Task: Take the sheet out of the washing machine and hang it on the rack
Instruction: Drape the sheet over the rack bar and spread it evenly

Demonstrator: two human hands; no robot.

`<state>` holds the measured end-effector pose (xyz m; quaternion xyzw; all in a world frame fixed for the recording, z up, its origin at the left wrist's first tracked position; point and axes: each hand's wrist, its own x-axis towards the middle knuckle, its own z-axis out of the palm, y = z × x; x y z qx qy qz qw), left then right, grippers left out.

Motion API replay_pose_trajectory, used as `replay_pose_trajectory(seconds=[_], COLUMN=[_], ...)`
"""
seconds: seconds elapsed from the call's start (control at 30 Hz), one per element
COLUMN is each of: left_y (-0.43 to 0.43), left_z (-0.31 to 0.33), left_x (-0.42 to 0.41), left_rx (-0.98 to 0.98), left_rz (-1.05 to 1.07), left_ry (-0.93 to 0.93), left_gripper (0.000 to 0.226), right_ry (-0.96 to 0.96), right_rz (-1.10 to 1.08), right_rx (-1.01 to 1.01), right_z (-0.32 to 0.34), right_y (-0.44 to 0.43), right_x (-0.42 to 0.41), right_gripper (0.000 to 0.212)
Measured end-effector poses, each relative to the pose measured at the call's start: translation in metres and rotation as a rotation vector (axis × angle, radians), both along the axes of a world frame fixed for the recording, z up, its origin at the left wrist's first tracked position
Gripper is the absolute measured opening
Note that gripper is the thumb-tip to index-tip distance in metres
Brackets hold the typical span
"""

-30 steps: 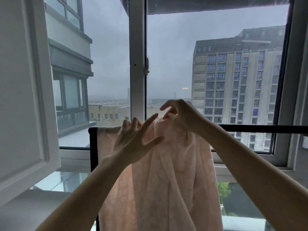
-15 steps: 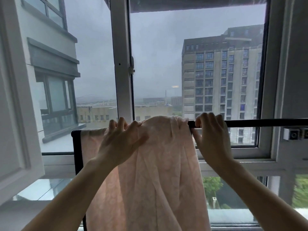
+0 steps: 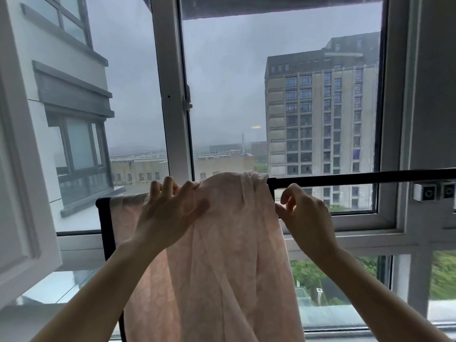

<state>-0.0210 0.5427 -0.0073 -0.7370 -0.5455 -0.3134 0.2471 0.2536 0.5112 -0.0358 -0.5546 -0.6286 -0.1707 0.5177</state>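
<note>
A thin pale pink sheet [image 3: 222, 255] hangs bunched over the black top bar of the rack [image 3: 357, 178] in front of the window. My left hand [image 3: 170, 213] rests on the sheet's top fold at the bar, fingers curled over the cloth. At the sheet's right edge, just below the bar, my right hand [image 3: 303, 213] pinches the cloth between thumb and fingertips. The rack's black left post [image 3: 106, 230] stands beside the sheet's left part. The bar to the right of the sheet is bare.
A large window with a white frame [image 3: 172, 95] lies right behind the rack. An open white window sash [image 3: 22, 169] juts in at the left. Small white boxes [image 3: 434, 191] are fixed to the frame at the right, under the bar.
My right hand has let go of the bar and dropped to the sheet's right edge, now pinching it. My left hand stays on the top fold. The view has shifted slightly.
</note>
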Motion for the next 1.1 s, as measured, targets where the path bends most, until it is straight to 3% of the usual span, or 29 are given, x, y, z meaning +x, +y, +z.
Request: replay_pose_trajectory(seconds=[0.2,0.4,0.53,0.6,0.7,0.87,1.1], left_y=[-0.002,-0.003,-0.005,-0.005,-0.005,-0.007,-0.005], left_z=[0.001,0.000,-0.001,0.000,0.001,0.002,0.012], left_x=[0.005,0.002,0.000,-0.003,-0.004,-0.003,-0.011], left_rx=[-0.012,-0.030,-0.008,-0.003,0.013,0.000,-0.133], left_rz=[0.002,0.008,0.016,0.020,-0.003,-0.051,-0.176], left_ry=[0.020,0.009,0.004,0.010,0.001,-0.024,-0.247], left_gripper=[0.064,0.061,0.061,0.061,0.057,0.053,0.093], right_ry=[0.127,-0.046,0.030,0.152,0.237,0.280,0.072], right_rz=[-0.066,-0.235,-0.027,0.145,0.183,0.244,0.322], right_rx=[-0.131,-0.097,-0.073,-0.071,-0.055,0.039,-0.040], right_z=[0.010,0.022,0.027,0.029,0.036,0.063,0.087], right_y=[-0.004,-0.009,-0.010,-0.009,-0.008,0.003,0.022], right_x=[-0.011,-0.032,-0.039,-0.040,-0.038,-0.039,-0.081], right_gripper=[0.031,0.022,0.024,0.038,0.052,0.040,0.021])
